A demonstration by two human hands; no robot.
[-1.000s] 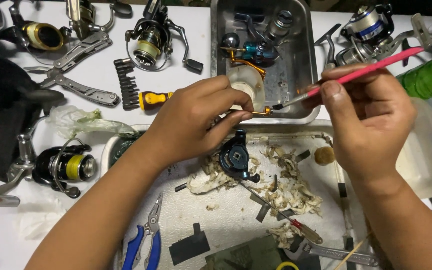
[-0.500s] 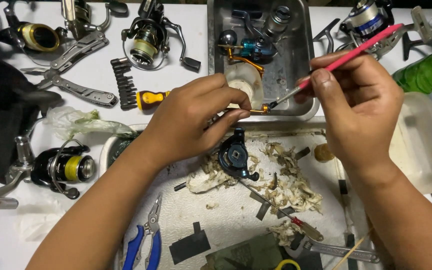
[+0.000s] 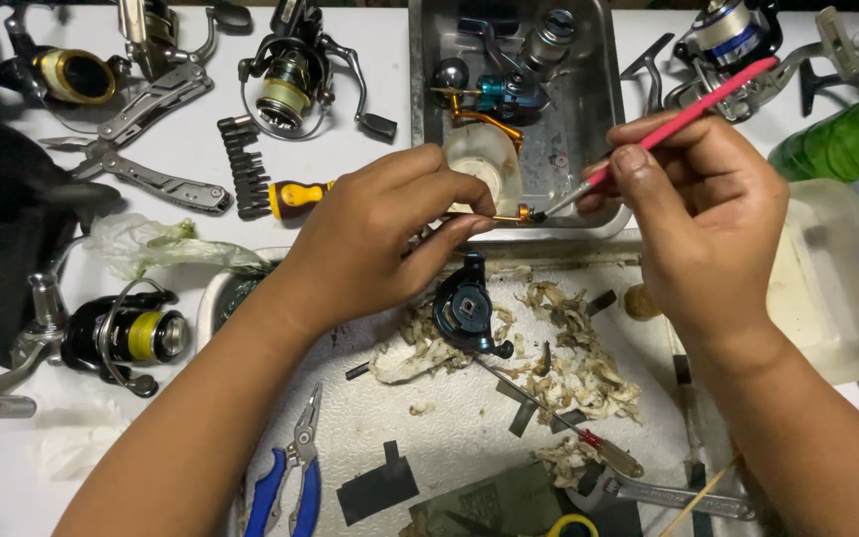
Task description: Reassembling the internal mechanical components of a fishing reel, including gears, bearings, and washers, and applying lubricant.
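Green bottle (image 3: 847, 144), far right

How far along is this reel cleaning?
Partway, it seems. Done: a reel is apart, its dark body lying among dirty wipes. In hand: left hand holds a small gold part, right hand brushes it with a pink brush. Left: parts wait in the metal tray.
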